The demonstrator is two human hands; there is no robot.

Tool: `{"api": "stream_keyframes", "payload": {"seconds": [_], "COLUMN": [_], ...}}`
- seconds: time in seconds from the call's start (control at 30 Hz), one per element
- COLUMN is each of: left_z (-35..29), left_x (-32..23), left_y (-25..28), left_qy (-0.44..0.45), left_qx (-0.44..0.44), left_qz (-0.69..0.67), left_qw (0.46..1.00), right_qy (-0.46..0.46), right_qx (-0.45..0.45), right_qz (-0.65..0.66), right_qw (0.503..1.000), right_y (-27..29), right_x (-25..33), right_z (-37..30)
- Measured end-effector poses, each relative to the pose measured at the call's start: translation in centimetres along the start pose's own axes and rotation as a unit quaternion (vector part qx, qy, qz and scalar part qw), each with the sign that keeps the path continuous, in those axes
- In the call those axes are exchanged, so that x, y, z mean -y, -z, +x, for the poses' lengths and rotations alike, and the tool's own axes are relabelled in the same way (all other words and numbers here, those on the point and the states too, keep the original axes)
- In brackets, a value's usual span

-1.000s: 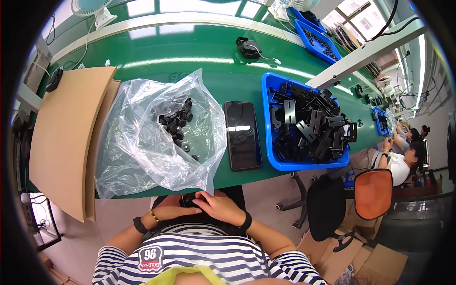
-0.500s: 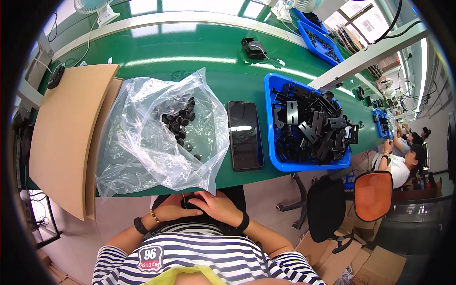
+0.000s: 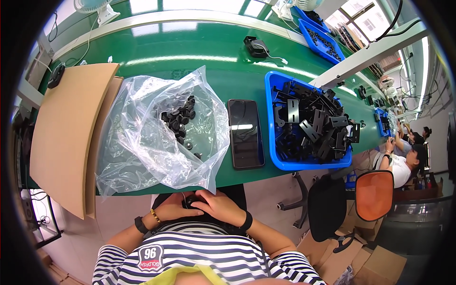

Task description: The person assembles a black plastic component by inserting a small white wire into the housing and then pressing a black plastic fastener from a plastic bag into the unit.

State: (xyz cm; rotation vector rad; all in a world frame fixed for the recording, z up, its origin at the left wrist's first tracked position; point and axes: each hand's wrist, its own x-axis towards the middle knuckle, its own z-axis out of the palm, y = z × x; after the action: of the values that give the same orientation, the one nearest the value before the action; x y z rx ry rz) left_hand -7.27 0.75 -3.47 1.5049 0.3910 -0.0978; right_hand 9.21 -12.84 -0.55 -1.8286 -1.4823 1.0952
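Note:
Close to my lap, just below the table's front edge, my left hand (image 3: 172, 209) and my right hand (image 3: 221, 207) close together round a small black part (image 3: 191, 201). A thin pale wire shows beside it; my fingers cover most of the part, so its exact kind is hidden. Above my hands a clear plastic bag (image 3: 142, 147) lies spread on the green table (image 3: 190, 50). Inside it is a loose heap of small black round pieces (image 3: 179, 122). A dark phone (image 3: 246, 145) lies right of the bag.
Farther right, a blue bin (image 3: 311, 166) holds many black metal brackets (image 3: 318, 126). Cardboard sheets (image 3: 66, 137) stand at the left. Behind lies a black device with a white cable (image 3: 256, 46). An office chair (image 3: 327, 209) and a seated co-worker (image 3: 401, 166) are at the right.
My hands stay in nearly the same place round the black part, with a slight shift of the right fingers. The whole view has moved a little.

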Motion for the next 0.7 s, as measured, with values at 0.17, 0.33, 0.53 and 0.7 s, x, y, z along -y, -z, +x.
{"api": "stream_keyframes", "payload": {"seconds": [0.17,0.33,0.53,0.7], "left_z": [0.2,0.2,0.3,0.2], "left_x": [0.6,-0.1,1.1,0.9], "left_y": [-0.2,0.3,0.1,0.0], "left_qy": [0.017,0.056,0.026,0.033], "left_qx": [-0.017,0.011,0.0,-0.004], "left_qz": [-0.049,-0.008,0.007,-0.007], "left_qw": [0.998,0.998,1.0,0.999], "right_qy": [0.066,0.049,0.019,0.019], "right_qx": [-0.066,-0.02,-0.048,-0.048], "right_qz": [-0.005,-0.014,-0.118,-0.181], "right_qw": [0.996,0.999,0.992,0.982], "right_y": [-0.3,0.5,0.0,0.3], "right_x": [-0.4,-0.6,0.3,1.3], "right_z": [-0.7,-1.0,-0.5,-0.7]}}
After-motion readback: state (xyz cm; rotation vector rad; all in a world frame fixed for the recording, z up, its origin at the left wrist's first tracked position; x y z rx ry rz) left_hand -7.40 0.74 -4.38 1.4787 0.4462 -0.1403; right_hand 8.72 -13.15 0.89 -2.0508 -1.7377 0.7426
